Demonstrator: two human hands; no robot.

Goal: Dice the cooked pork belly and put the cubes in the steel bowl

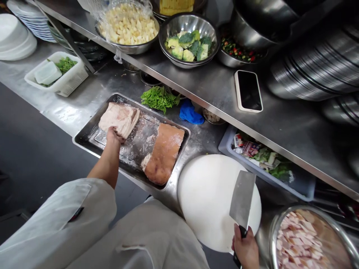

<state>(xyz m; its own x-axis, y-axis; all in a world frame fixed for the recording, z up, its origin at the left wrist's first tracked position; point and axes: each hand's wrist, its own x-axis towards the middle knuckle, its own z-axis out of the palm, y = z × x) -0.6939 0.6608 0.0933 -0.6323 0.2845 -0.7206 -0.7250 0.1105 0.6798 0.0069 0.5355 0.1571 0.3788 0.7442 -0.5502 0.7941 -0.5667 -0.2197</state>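
My left hand (113, 135) grips the near edge of a pale slab of pork belly (119, 117), its fingers partly hidden against the meat. The slab is at the left end of a metal tray (131, 161). A second slab, with brown skin facing up (165, 151), lies at the tray's right end. The black handle of a cleaver (243, 196) is in my right hand (246, 248), fingers closed round it. Its broad blade is over the right part of a round white cutting board (207, 198); whether it touches the board I cannot tell.
A metal bowl of sliced meat (300, 239) stands right of the board. Behind are a scrap bin (227, 144), a blue cloth (190, 113) and leafy greens (159, 98). The overhanging shelf (193, 84) carries a broccoli bowl (189, 63) and a phone (248, 91).
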